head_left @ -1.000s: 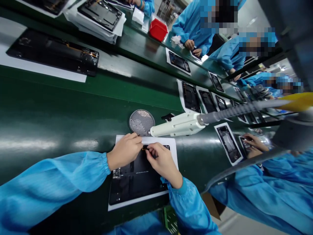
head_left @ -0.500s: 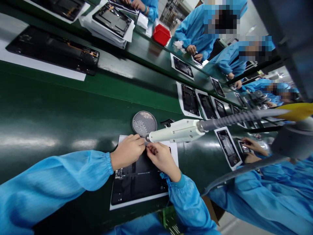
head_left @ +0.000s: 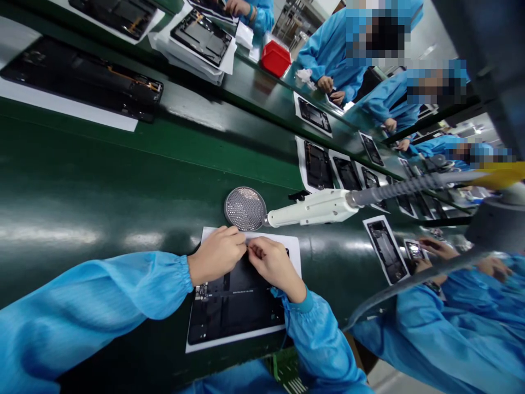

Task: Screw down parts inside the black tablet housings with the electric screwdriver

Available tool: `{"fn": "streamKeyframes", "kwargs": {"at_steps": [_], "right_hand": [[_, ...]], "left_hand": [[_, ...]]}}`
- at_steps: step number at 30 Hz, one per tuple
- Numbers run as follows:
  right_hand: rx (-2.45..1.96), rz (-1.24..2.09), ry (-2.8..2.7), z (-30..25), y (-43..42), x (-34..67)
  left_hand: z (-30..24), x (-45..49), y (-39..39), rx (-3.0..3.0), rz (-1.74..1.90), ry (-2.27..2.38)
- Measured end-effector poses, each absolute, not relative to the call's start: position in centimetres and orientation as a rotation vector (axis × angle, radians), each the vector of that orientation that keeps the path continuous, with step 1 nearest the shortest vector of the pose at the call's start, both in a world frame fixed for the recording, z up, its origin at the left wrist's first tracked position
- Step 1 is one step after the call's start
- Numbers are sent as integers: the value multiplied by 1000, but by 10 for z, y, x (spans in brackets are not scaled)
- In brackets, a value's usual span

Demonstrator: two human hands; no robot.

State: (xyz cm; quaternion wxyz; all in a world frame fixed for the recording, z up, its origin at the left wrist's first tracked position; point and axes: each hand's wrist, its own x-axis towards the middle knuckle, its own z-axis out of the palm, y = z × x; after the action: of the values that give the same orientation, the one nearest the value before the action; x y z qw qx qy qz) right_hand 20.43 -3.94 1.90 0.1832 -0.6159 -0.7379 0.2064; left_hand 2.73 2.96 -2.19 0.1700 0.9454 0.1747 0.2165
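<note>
A black opened device lies on a white sheet on the green conveyor belt. My left hand and my right hand meet over its top edge, both with fingers pinched together. Whatever the fingertips hold is too small to name. A round perforated metal dish sits just beyond my hands. A white electric screwdriver hangs beside the dish on a grey cable, its tip pointing at the dish.
More black devices on white sheets lie along the belt, one at far left and several to the right. A red bin stands at the back. Other people in blue coats work across the belt and to my right.
The hanging screwdriver has swung to the right, away from my hands. My hands stay pinched over the device's top edge, shifted slightly.
</note>
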Motion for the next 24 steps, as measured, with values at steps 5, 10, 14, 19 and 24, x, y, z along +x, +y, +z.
{"fn": "streamKeyframes", "kwargs": {"at_steps": [5, 10, 14, 19, 24], "right_hand": [[-1660, 598, -2188, 21, -36, 209], [-1587, 590, -2255, 21, -33, 212], [-1541, 561, -2278, 16, -34, 215], [-1505, 514, -2267, 12, -45, 221], [-1523, 478, -2189, 15, -58, 227]], "left_hand": [[-21, 28, 30, 2692, 612, 491], [-20, 28, 29, 2690, 588, 502], [-20, 27, 29, 2693, 597, 503], [-16, 27, 28, 2690, 576, 525], [-15, 27, 28, 2678, 542, 534]]}}
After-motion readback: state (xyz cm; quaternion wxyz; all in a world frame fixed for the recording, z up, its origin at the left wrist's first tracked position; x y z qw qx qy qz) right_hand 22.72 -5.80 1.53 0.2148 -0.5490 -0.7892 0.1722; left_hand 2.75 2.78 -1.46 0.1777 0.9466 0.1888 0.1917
